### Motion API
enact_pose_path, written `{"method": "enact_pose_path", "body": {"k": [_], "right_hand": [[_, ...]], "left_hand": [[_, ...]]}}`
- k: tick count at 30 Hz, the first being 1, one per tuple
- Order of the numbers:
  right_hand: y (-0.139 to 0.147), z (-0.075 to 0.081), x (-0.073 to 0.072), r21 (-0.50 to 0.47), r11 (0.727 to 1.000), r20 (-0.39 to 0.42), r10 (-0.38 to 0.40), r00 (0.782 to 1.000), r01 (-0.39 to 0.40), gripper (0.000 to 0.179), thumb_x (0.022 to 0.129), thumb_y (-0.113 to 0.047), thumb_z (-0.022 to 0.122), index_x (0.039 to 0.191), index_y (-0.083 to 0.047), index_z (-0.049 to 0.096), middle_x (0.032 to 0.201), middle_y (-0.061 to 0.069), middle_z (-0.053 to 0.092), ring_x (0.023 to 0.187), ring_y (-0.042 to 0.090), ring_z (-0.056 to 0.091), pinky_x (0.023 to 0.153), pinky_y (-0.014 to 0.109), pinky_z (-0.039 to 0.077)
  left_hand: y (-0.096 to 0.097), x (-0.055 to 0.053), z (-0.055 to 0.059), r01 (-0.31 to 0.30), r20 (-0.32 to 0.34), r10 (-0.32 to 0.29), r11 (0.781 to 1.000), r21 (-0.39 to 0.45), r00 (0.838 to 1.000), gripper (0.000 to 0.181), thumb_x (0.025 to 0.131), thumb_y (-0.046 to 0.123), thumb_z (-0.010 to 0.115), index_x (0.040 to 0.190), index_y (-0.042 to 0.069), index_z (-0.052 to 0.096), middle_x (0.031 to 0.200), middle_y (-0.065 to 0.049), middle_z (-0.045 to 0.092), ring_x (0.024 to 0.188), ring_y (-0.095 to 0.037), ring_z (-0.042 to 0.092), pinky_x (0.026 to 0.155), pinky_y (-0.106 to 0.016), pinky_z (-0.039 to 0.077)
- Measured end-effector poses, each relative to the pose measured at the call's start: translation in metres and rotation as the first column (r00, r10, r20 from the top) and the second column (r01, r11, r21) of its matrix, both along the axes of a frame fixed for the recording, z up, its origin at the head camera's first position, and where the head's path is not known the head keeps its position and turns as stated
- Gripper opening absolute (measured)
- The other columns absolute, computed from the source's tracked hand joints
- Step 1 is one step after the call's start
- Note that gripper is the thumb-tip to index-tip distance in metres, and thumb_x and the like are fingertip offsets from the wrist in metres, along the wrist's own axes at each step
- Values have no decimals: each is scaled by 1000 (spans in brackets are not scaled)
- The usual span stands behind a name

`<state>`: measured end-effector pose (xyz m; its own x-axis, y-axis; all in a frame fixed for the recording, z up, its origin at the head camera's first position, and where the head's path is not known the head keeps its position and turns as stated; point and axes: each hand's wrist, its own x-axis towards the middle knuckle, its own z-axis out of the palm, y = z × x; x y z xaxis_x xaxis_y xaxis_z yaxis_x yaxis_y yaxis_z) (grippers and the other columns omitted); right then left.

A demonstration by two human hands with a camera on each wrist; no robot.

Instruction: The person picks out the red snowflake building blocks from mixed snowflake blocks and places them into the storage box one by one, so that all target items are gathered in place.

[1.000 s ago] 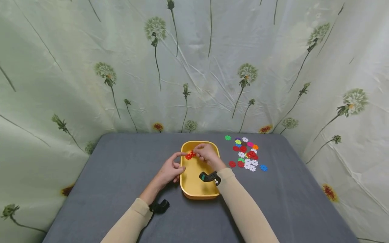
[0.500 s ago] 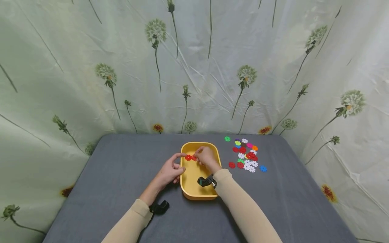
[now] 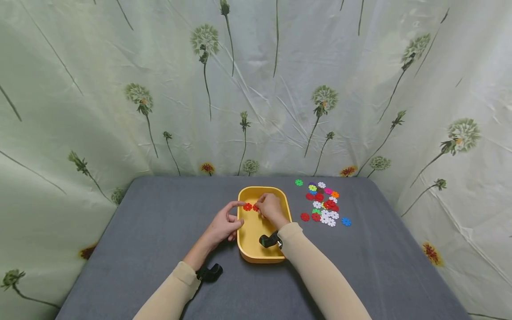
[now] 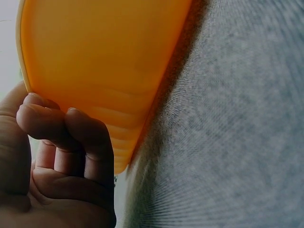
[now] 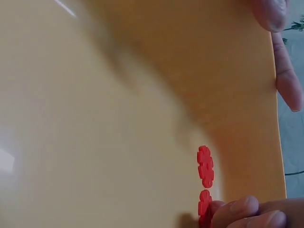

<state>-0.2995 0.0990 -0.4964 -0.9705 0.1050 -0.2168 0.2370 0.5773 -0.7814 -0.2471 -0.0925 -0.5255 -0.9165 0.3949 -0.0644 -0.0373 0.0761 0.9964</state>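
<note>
My left hand [image 3: 223, 226] grips the left wall of a yellow plastic tub [image 3: 256, 258]. In the right wrist view its thumb tip shows inside the rim; in the left wrist view curled fingers [image 4: 92, 135] lie against the outer wall. Inside the tub, near its far left, a red notched flower-shaped disc [image 3: 247, 207] lies on the floor. Beside it my right hand [image 3: 270, 208] pinches a second red disc [image 5: 204, 209], partly hidden by the fingers. A small gap separates the two discs in the right wrist view.
Right of the tub, a loose spread of flower-shaped discs [image 3: 325, 214] in several colours lies on the grey cloth-covered table [image 3: 168, 213]. A green disc [image 3: 298, 182] and a blue disc [image 3: 346, 222] lie apart from the others. A flower-print curtain [image 3: 264, 89] hangs behind.
One second ago the right hand's red disc was slightly higher, close against the other disc. The right hand has lowered it beside that disc. The left hand has stayed on the tub.
</note>
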Motion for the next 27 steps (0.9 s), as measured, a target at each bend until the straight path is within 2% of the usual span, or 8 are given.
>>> {"method": "enact_pose_path", "body": {"k": [7,12,19,22,27], "right_hand": [[1,5,2,-30,999,7,15,1000,-15,8,102,-12,70,99,-5,68,63,1,62,46,8,47,45,20,41],[6,12,5,-113,992,23,54,998,-52,10,103,-13,68,105,-3,68,65,2,61,47,8,46,46,20,40],[9,21,2,-185,979,41,94,995,-85,17,105,-18,68,114,-4,67,62,0,57,44,7,39,46,21,33],[9,27,2,-252,963,41,109,993,-95,19,105,-19,67,116,-3,66,63,0,56,44,6,36,45,21,32],[14,38,4,-371,917,12,163,987,-147,23,106,-22,66,123,-5,65,65,1,54,42,6,32,43,20,29]], "left_hand": [[0,0,-1,-2,-8,2,1000,-9,1000,62,96,6,65,155,13,45,57,2,56,42,-12,49,44,-26,45],[1,1,0,-5,-13,4,1000,-11,1000,62,96,7,65,155,13,45,56,2,55,41,-13,48,44,-25,44],[1,0,-1,-2,-9,2,1000,-7,1000,62,96,7,66,154,12,45,57,1,55,41,-13,47,43,-25,44],[1,0,-1,1,-1,-1,1000,-5,1000,62,97,7,66,154,13,45,57,1,55,42,-14,48,44,-26,44],[0,0,-2,5,12,-5,1000,-12,1000,62,97,8,66,154,15,45,57,2,55,42,-14,48,45,-26,45]]}}
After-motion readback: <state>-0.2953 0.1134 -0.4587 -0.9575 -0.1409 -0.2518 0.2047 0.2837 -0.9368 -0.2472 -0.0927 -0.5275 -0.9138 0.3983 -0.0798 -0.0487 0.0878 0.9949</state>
